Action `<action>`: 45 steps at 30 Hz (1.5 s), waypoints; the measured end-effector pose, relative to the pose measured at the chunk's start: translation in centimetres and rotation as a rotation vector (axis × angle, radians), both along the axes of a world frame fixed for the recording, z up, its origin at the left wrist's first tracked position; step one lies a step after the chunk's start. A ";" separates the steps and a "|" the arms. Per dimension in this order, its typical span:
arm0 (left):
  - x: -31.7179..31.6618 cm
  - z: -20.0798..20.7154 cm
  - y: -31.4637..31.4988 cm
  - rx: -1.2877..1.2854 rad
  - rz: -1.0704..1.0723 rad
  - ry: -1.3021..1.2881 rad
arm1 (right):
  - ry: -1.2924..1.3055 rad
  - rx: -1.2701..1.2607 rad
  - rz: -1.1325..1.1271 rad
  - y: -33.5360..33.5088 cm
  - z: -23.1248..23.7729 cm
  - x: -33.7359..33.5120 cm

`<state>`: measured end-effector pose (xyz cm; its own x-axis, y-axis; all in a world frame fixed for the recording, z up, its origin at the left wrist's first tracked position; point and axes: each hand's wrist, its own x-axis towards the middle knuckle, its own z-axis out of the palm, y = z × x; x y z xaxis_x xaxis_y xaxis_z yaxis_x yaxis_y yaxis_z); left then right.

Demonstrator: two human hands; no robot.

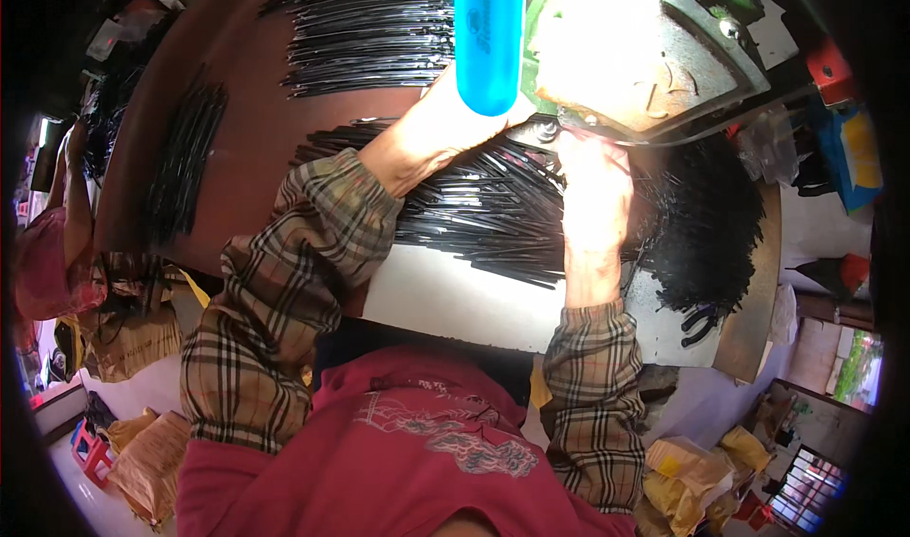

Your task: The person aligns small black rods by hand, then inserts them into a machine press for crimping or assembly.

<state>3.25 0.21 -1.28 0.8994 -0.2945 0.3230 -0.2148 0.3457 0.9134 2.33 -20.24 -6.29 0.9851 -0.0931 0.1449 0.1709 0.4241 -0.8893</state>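
My left hand (438,131) reaches in under a bright blue rounded bar (488,44), which hides most of its fingers. The fingertips come out beside a small metal part (545,129) of a lit machine (654,54); they look drawn together. My right hand (595,196) is at the other side of that part, its fingers curled in. Strong glare washes them out, so whatever either hand pinches cannot be made out. Below and between my hands fans a loose pile of thin black strips (493,205), partly over a white board (445,300).
More black strips lie in a neat row (370,35) at the back and a small bundle (185,158) on the brown table (246,139) at left. A dark tangled heap (701,224) sits at right, with black curved handles (700,324) by it. Sacks (152,461) stand on the floor.
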 end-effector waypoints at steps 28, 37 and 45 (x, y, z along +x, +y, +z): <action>-0.5 0.8 0.4 0.201 0.105 0.224 | 0.150 0.171 -0.016 0.6 2.7 -1.9; -9.4 3.7 1.7 0.130 0.145 0.442 | 0.249 0.006 0.307 -1.8 5.4 -11.5; -11.2 2.5 -1.8 -0.363 0.025 0.440 | 0.048 -0.999 -0.471 -12.0 5.2 -12.2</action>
